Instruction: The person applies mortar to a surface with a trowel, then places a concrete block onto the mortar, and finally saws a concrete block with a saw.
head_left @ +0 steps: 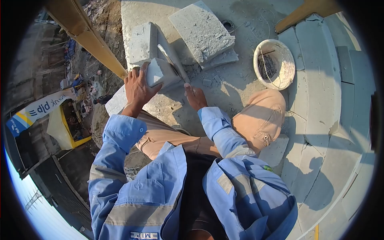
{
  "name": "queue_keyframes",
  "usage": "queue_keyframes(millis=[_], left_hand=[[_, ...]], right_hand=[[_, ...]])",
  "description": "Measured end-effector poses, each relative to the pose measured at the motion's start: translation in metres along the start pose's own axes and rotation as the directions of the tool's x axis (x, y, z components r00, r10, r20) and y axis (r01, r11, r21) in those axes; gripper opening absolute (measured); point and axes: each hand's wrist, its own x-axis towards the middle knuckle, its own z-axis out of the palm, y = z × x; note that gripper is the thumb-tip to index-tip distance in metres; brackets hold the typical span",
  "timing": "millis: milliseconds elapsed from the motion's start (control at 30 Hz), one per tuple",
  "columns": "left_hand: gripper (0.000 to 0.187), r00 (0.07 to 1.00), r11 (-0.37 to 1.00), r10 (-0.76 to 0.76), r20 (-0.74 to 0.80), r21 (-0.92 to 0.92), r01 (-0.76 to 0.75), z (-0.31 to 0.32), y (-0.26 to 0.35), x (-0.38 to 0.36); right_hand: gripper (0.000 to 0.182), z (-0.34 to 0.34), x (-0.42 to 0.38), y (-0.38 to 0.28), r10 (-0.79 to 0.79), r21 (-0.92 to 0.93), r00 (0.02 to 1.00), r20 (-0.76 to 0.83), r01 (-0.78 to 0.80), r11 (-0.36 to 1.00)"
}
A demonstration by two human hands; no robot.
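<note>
My left hand (138, 89) grips the near end of a small white-grey lightweight concrete block (155, 73), fingers along its left side and thumb at the near edge. My right hand (195, 97) is closed round the handle end of a long, narrow metal-bladed tool (172, 61). Its blade slants up and away to the left, along the right side of the small block; whether it touches the block is hard to see. Just beyond stands another pale block (143, 42), close to the small one.
A broken, crumbly slab (202, 32) lies on other pieces ahead. To the right stands a whitish bucket (258, 66) holding nails or thin metal pieces. A block wall (316, 80) runs along the right. On the left, a yellowish post (94, 40) slants beside a drop to lower ground.
</note>
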Motion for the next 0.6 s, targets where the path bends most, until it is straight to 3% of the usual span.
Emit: queue_keyframes(millis=[33,67,133,233,367,467,533,567,600], left_hand=[[0.092,1.0,1.0,0.011,-0.01,0.011,-0.011,0.003,-0.001,-0.001],[0.093,0.999,1.0,0.015,-0.029,0.027,-0.014,0.005,-0.004,0.0],[0.093,1.0,1.0,0.012,-0.023,-0.001,-0.012,0.003,-0.003,-0.004],[0.092,0.999,1.0,0.005,-0.038,-0.011,-0.006,0.001,-0.006,0.001],[0.09,1.0,0.999,0.001,-0.03,-0.042,-0.003,0.004,-0.008,-0.004],[0.089,0.997,1.0,-0.009,-0.082,-0.027,0.007,0.007,-0.011,-0.002],[0.09,0.998,0.998,0.006,-0.058,-0.06,-0.009,0.009,-0.01,-0.005],[0.09,0.997,0.998,-0.024,-0.069,-0.059,0.02,0.009,-0.009,-0.007],[0.09,0.996,0.999,-0.015,-0.086,-0.044,0.011,0.009,-0.009,-0.005]], right_hand=[[0.078,0.001,-0.009,-0.004,-0.084,0.057,0.996,0.016,0.083,0.995],[0.078,0.005,-0.006,0.002,-0.086,0.047,0.995,0.05,0.084,0.995],[0.069,0.011,0.0,0.017,-0.03,0.089,0.999,-0.039,0.034,0.995],[0.069,0.007,0.005,0.019,0.013,0.149,1.0,0.014,-0.015,0.989],[0.07,0.018,0.001,0.021,-0.054,0.095,0.996,0.071,0.047,0.994],[0.069,0.017,0.015,0.015,-0.068,0.124,0.998,-0.002,0.068,0.99],[0.07,0.004,0.003,0.006,0.051,0.212,0.997,0.062,-0.063,0.975],[0.07,0.006,0.001,0.004,0.036,0.2,0.996,0.087,-0.053,0.978],[0.071,0.012,0.006,0.007,-0.067,0.188,0.998,0.01,0.064,0.98]])
